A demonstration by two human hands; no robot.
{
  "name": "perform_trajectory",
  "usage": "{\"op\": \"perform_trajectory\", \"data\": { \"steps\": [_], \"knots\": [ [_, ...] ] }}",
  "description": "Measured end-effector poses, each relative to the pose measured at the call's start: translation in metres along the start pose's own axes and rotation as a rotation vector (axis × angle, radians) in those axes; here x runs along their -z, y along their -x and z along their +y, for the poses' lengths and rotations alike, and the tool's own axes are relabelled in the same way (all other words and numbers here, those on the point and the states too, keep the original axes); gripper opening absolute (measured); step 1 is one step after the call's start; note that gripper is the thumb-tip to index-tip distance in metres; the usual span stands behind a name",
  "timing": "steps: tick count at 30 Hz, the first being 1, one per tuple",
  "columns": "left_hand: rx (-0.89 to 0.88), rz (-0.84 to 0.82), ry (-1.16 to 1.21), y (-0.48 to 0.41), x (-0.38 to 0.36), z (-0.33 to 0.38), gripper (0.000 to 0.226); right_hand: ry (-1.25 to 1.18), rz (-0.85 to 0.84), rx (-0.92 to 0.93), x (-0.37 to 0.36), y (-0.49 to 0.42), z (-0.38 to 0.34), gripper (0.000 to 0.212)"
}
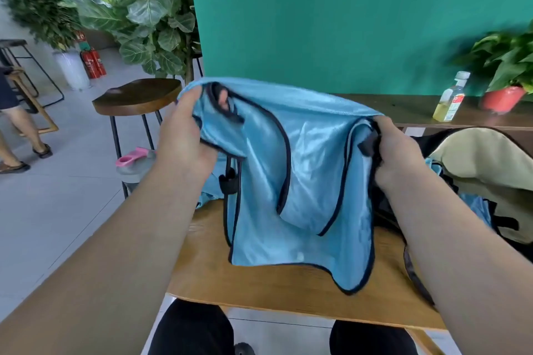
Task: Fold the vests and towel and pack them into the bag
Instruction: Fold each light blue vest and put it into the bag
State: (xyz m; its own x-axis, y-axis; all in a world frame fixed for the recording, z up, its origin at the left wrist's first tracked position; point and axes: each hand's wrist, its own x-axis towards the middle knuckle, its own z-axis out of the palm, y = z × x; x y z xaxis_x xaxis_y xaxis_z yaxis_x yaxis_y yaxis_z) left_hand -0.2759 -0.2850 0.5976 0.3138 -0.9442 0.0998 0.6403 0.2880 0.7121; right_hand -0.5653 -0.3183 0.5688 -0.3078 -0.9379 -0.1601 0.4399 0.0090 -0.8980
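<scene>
two forearms are stretched forward over the table (259,291). the left hand (184,138) is curled round one upper edge of a vest (311,158) and the right hand (401,153) is clenched on the other, so the cloth is held up between them, its hem hanging down to the tabletop. the vest is light blue, shiny and piped in dark trim. one black and beige bag (476,158) is seen just right of it, with more blue cloth (473,207) beside it. one bottle (450,98) is set farther back.
</scene>
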Motion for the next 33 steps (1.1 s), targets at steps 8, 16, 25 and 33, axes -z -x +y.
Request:
{"op": "perform_trajectory", "data": {
  "steps": [8, 16, 25, 33],
  "knots": [
    [-0.029, -0.257, -1.323, -0.005, 0.055, -0.087, 0.102, 0.922, 0.107, 0.180, 0.047, -0.057, 0.081, 0.039],
    [-0.121, -0.944, -1.811, 0.069, 0.161, -0.172, 0.074, 1.509, -0.694, 0.601, 0.104, 0.013, 0.182, 0.064],
    [-0.359, -0.308, -1.741, 0.071, 0.188, -0.186, 0.013, 1.398, -0.209, 0.558, 0.127, 0.017, 0.200, 0.047],
    [-0.228, -0.058, -1.607, 0.073, 0.192, -0.179, 0.016, 0.888, 0.112, 0.321, 0.138, 0.017, 0.188, 0.046]
  ]
}}
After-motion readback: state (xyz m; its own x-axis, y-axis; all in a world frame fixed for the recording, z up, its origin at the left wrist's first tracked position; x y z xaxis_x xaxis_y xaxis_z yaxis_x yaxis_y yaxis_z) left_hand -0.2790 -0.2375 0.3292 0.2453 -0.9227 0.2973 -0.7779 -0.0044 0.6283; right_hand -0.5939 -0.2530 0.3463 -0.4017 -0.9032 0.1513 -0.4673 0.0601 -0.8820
